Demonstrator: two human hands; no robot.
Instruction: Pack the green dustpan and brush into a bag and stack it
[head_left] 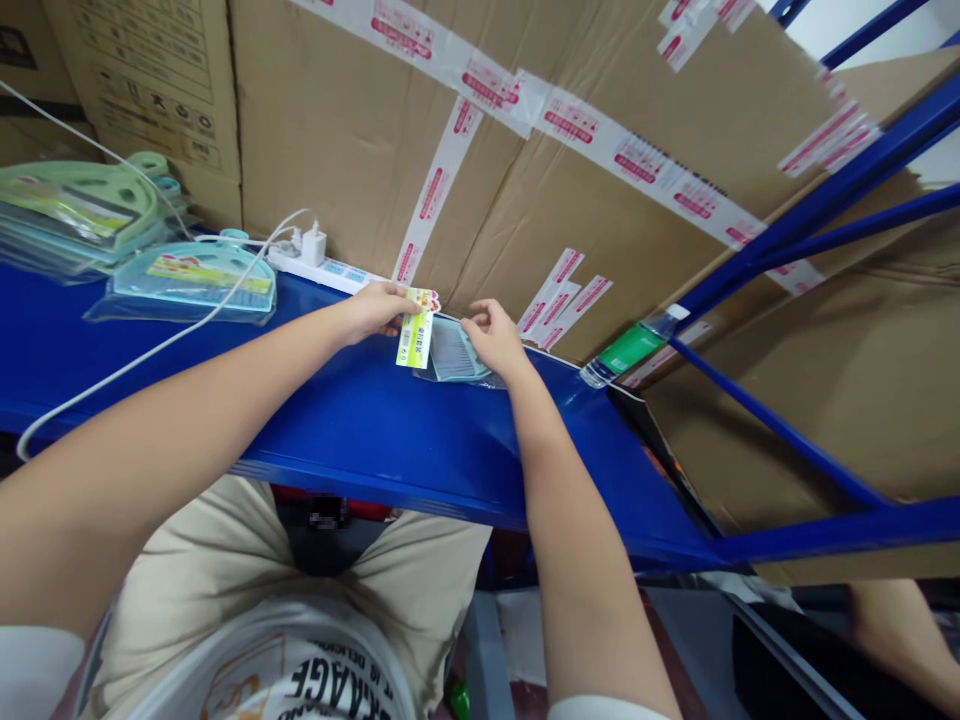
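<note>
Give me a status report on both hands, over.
Left grip pinching yellow label card. Right grip on bagged teal comb. White power strip behind.

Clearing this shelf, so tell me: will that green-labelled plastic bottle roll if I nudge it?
Probably yes: the plastic bottle lies on its side on the smooth blue shelf, and its round body would likely roll when pushed. Its thin, clear walls suggest it is light and may dent under a firm squeeze.
</note>
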